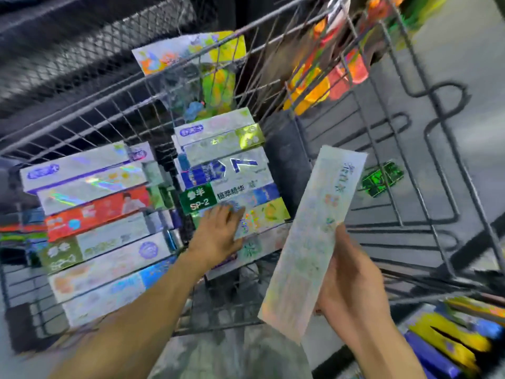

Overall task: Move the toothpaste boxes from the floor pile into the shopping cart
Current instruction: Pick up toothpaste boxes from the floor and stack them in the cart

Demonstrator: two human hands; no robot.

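Note:
Two rows of toothpaste boxes lie flat inside the grey wire shopping cart (426, 149): a left row (98, 231) and a middle row (226, 170). My left hand (218, 236) rests palm down, fingers spread, on the near boxes of the middle row. My right hand (352, 285) grips a long pale holographic toothpaste box (311, 242) by its lower half, held tilted over the bare right part of the cart. One colourful box (191, 51) stands propped against the cart's far wall.
Blue and yellow toothpaste boxes (451, 335) lie in a pile at the bottom right outside the cart. Orange and red packages (325, 77) hang beyond the cart's far right wall. Dark mesh shelving (68, 56) runs along the upper left. The frame is motion-blurred.

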